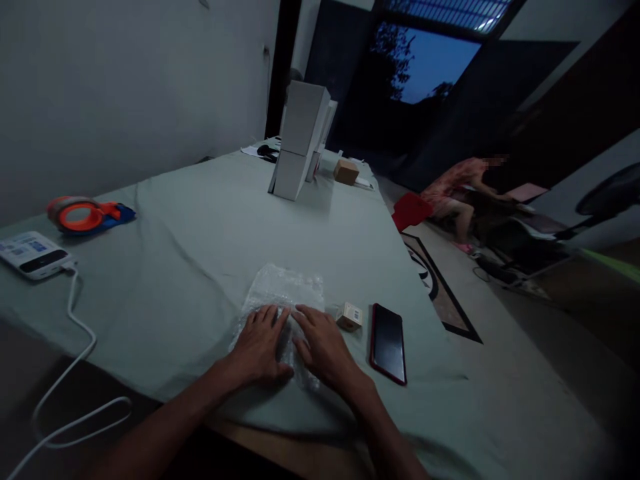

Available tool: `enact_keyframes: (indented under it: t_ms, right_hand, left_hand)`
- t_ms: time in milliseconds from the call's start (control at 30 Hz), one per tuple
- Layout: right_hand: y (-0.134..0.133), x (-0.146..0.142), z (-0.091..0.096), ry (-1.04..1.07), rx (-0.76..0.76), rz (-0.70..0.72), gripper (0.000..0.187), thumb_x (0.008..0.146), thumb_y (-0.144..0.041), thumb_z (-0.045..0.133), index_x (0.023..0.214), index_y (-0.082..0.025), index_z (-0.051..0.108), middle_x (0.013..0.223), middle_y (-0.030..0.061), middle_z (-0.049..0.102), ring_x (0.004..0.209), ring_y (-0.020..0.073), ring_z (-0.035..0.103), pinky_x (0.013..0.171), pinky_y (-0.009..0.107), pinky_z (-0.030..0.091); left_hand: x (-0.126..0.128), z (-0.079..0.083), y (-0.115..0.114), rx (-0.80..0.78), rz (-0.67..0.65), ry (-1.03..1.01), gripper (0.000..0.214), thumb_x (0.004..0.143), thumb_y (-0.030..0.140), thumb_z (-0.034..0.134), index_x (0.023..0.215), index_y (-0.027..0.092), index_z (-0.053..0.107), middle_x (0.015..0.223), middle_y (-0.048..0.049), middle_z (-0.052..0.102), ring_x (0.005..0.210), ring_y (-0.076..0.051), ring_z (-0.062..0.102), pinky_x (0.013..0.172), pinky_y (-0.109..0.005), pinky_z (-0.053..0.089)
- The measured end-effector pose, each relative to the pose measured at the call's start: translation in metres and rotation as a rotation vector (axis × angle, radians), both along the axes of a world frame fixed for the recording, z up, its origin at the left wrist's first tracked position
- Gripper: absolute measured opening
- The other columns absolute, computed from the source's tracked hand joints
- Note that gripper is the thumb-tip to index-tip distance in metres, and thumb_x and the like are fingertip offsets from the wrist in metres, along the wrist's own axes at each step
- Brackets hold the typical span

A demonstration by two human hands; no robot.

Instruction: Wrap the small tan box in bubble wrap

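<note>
A sheet of clear bubble wrap [287, 283] lies on the cloth-covered table near its front edge. My left hand [263, 343] rests flat on its left half, fingers stretched forward and thumb out to the side. On the right half lies my right hand [323, 343], its fingers extended and apart from the thumb. Both palms face down, and neither hand grasps anything. Just right of my right hand sits a small cardboard box [349, 317] with a printed label. Beyond it lies a phone [388, 343] in a red case, its screen dark.
An orange and blue tape dispenser [83, 215] and a white device [36, 255] with a white cable [75, 313] are on the left. Tall white boxes [300, 137] and a brown box [346, 172] stand farther back. A person [457, 187] sits right, beside a red chair [413, 210].
</note>
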State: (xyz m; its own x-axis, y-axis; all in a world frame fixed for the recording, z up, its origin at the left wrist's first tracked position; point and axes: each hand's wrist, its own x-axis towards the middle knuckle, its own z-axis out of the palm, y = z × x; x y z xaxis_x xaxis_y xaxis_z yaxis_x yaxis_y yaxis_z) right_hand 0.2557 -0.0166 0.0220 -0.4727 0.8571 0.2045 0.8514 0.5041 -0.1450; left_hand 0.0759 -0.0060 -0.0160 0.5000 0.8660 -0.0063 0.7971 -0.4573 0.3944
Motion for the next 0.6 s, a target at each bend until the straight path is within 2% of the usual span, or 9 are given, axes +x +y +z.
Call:
enact_keyframes:
  t_ms: [100, 167, 333, 400, 533, 600]
  right_hand:
    - [0.005, -0.007, -0.007, -0.127, -0.114, -0.044, 0.045, 0.078, -0.006, 0.053, 0.122, -0.012, 0.055, 0.122, 0.0159, 0.061, 0.109, 0.0285, 0.057, 0.092, 0.044, 0.046]
    - [0.008, -0.002, -0.014, -0.170, -0.125, -0.087, 0.044, 0.079, -0.003, 0.049, 0.121, -0.012, 0.056, 0.122, 0.0154, 0.062, 0.108, 0.0274, 0.058, 0.091, 0.042, 0.046]
    - [0.011, 0.011, -0.034, -0.141, -0.092, -0.099, 0.049, 0.076, -0.004, 0.050, 0.124, -0.014, 0.055, 0.132, 0.0150, 0.056, 0.119, 0.0274, 0.053, 0.096, 0.041, 0.045]
    - [0.011, 0.013, -0.038, -0.098, -0.091, -0.082, 0.049, 0.076, -0.005, 0.050, 0.125, -0.013, 0.055, 0.132, 0.0154, 0.056, 0.121, 0.0274, 0.052, 0.097, 0.041, 0.045]
    - [0.010, 0.024, -0.027, -0.025, -0.052, -0.061, 0.042, 0.080, -0.011, 0.052, 0.122, -0.017, 0.057, 0.129, 0.0135, 0.059, 0.119, 0.0266, 0.054, 0.097, 0.043, 0.044]
    - [0.010, 0.038, -0.016, -0.018, 0.035, -0.129, 0.040, 0.082, -0.015, 0.053, 0.122, -0.018, 0.057, 0.130, 0.0134, 0.058, 0.119, 0.0272, 0.054, 0.097, 0.044, 0.043]
  left_hand:
    - [0.003, -0.001, 0.005, -0.002, 0.007, -0.003, 0.110, 0.059, 0.055, 0.073, 0.148, 0.013, 0.023, 0.151, -0.0210, 0.032, 0.140, -0.038, 0.027, 0.113, -0.052, 0.022]
    - [0.001, -0.001, 0.006, 0.005, -0.004, 0.002, 0.107, 0.059, 0.056, 0.073, 0.147, 0.014, 0.026, 0.151, -0.0212, 0.033, 0.139, -0.038, 0.028, 0.112, -0.052, 0.023]
    - [-0.003, 0.001, -0.010, 0.065, -0.027, 0.003, 0.077, 0.071, 0.047, 0.070, 0.137, 0.019, 0.042, 0.150, -0.0174, 0.035, 0.139, -0.038, 0.027, 0.111, -0.055, 0.023]
    - [0.000, 0.002, -0.019, 0.088, -0.084, -0.028, 0.064, 0.077, 0.043, 0.066, 0.134, 0.022, 0.046, 0.149, -0.0139, 0.038, 0.139, -0.035, 0.028, 0.112, -0.055, 0.022]
    - [0.006, 0.004, -0.030, 0.080, -0.208, -0.071, 0.046, 0.082, 0.043, 0.063, 0.124, 0.025, 0.053, 0.140, -0.0091, 0.048, 0.131, -0.032, 0.039, 0.109, -0.053, 0.028]
    - [0.007, 0.004, -0.032, 0.084, -0.215, -0.081, 0.045, 0.082, 0.046, 0.063, 0.122, 0.026, 0.055, 0.138, -0.0090, 0.050, 0.129, -0.032, 0.041, 0.107, -0.053, 0.030]
